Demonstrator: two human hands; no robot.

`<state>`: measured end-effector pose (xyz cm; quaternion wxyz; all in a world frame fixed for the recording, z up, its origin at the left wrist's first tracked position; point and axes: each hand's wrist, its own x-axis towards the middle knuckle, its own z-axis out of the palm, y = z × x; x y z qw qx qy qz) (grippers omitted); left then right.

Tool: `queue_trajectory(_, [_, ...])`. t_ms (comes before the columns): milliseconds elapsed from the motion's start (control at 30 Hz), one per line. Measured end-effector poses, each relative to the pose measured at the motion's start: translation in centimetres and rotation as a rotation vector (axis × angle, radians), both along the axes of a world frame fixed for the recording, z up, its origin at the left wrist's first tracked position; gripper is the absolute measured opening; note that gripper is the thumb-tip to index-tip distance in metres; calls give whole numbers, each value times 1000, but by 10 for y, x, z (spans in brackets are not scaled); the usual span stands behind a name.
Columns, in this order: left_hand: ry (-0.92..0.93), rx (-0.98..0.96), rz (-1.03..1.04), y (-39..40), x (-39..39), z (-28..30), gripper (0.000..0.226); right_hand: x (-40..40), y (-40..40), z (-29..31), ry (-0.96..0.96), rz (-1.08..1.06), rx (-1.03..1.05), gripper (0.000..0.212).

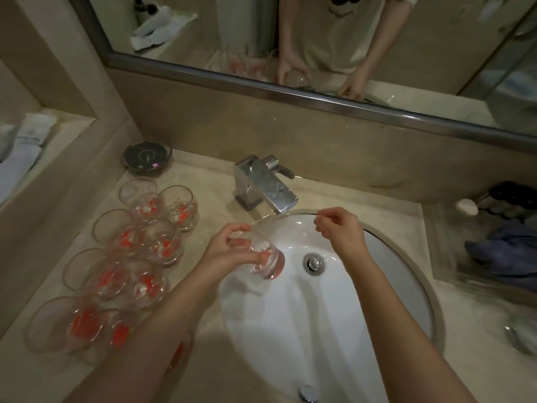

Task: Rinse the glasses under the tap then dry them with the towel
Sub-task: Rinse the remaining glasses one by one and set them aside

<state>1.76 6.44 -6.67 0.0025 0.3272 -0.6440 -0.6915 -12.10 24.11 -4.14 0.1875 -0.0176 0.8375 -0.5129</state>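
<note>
From the head camera, the left hand (232, 248) grips a clear glass (266, 257), tilted over the left side of the white sink (290, 315), below the chrome tap (266, 184). The right hand (340, 228) hovers above the sink with fingers loosely curled, holding nothing. Other glasses (128, 251) with red-orange printed marks, too blurred to read, stand on the counter (220, 367) to the left. A dark blue towel (505, 242) lies at right.

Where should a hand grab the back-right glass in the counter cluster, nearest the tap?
Grip the glass nearest the tap by its upper wall, thumb on the tap side, fingers reaching over the rim or from the right. It stands upright, mouth up; other glasses crowd its left and front, so the right side looks freest.
</note>
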Motion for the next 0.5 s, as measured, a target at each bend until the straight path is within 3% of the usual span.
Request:
queue_trajectory(200, [42, 411, 155, 20, -3, -40, 86, -31, -45, -6, 72, -21, -119, 3])
queue_trajectory(300, [91, 505, 105, 23, -7, -49, 84, -39, -62, -9, 105, 8, -104, 17])
queue_trajectory(500, [137, 637, 160, 34, -24, -45, 43, -49, -76, -11, 167, 31, -70, 20])
